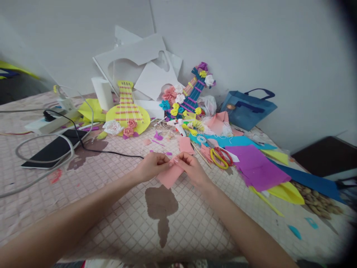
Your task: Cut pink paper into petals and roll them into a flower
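Observation:
Both my hands meet over the middle of the pink quilted bedspread (111, 219) and pinch one piece of pink foam sheet (170, 176). My left hand (152, 166) grips its upper left edge with fingers curled. My right hand (189, 167) holds the upper right edge, thumb and fingers closed on it. The sheet hangs down between them. Just beyond lies another pink foam piece (185, 145). A yellow paper guitar (128, 111) and a blue paper guitar with paper flowers (192, 95) lean further back.
Purple (256, 165), blue (306, 178) and yellow (287, 191) sheets lie to the right, with red and yellow scissors (221, 157). A glue gun (178, 126), a blue bag (247, 108), white cut-out boards (145, 63), a power strip (47, 124) with cables and a dark tablet (55, 149) sit around.

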{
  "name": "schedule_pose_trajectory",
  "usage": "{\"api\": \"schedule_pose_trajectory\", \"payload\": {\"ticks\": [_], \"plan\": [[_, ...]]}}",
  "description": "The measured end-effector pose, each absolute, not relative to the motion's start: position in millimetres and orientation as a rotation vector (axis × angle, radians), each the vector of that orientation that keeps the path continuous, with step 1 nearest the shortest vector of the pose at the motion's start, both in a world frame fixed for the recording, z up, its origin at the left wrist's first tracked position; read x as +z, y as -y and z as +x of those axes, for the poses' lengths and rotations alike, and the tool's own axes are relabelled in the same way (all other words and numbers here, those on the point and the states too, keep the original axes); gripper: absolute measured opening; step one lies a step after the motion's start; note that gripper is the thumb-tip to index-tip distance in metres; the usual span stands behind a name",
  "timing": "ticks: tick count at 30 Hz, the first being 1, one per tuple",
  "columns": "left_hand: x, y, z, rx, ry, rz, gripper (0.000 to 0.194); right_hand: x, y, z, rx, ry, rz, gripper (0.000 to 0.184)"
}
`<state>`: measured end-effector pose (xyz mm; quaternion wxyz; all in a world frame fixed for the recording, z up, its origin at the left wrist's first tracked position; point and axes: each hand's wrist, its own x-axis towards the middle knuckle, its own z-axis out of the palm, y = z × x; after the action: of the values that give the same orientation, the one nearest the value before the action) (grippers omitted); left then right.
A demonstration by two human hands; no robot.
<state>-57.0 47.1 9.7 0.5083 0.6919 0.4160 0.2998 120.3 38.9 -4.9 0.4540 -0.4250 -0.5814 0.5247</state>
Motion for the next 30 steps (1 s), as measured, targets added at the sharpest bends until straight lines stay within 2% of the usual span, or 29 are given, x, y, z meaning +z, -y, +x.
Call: {"api": "schedule_pose_trajectory", "payload": {"ticks": [9, 21, 30], "plan": [[8.3, -45.9, -55.6, 0.728, -0.999, 1.672, 0.035, -6.1, -38.4, 119.6, 1.266, 1.461, -1.020, 0.017], [11.5, -45.9, -55.9, 0.698, -1.011, 1.699, 0.035, -5.5, -38.9, 119.5, 1.242, 1.528, -1.036, 0.021], [15.8, -51.0, -59.1, 0.680, -1.090, 1.533, 0.049, -2.5, -39.6, 122.8, 1.198, 1.460, -1.086, 0.023]]}}
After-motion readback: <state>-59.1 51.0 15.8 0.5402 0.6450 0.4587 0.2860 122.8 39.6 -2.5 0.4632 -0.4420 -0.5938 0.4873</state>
